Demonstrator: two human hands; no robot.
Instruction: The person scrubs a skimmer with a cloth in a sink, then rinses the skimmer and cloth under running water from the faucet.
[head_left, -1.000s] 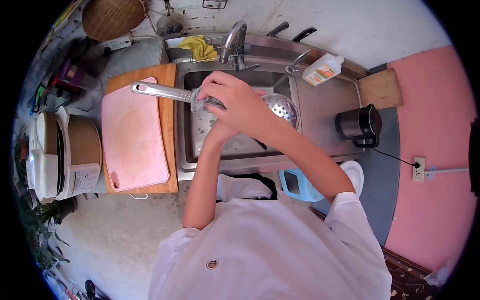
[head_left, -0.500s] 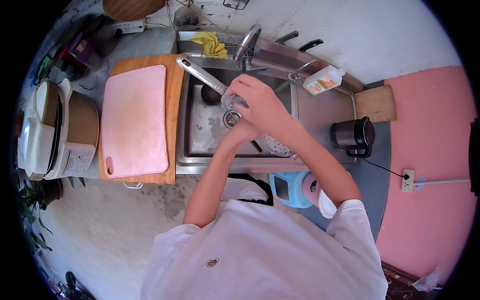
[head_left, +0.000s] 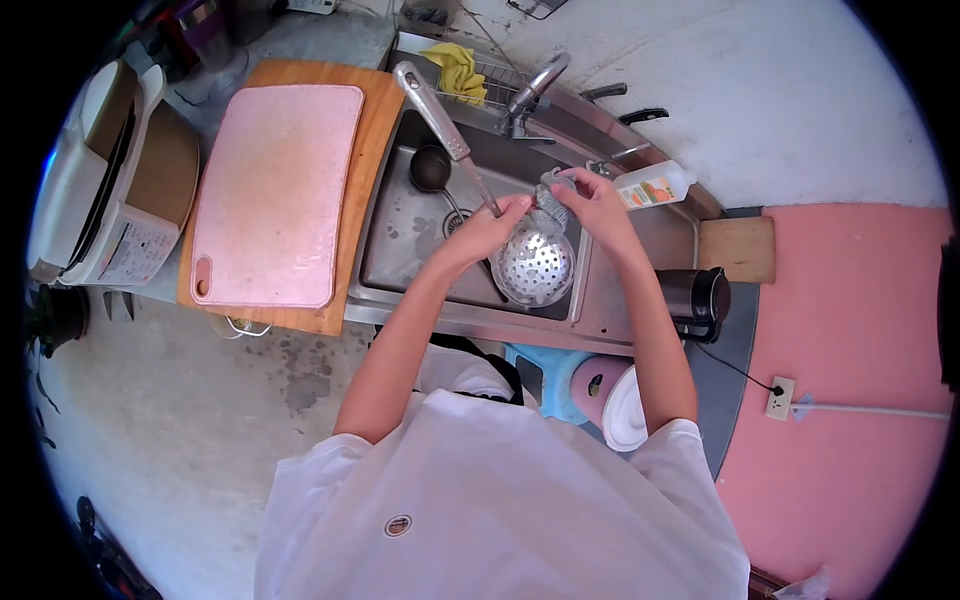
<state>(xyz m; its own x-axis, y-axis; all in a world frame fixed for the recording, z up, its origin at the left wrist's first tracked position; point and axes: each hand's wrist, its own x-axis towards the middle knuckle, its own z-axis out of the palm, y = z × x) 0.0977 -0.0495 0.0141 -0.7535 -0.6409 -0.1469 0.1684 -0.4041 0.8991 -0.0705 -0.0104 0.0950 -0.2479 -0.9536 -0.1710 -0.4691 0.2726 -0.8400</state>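
Bright, fairly even light glints off the strainer (head_left: 535, 268), and fisheye distortion (black-cornered) bends the edges.

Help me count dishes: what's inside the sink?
A dark ladle lies in the sink, its handle crossing the drain. The perforated skimmer in the left hand covers whatever lies beneath it, so that patch cannot be seen.

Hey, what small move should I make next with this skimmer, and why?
Probably bring the grey scrubber down across the skimmer's perforated bowl: your left hand steadies the shaft, while your right hand holds the scrubber close to the bowl's upper rim.
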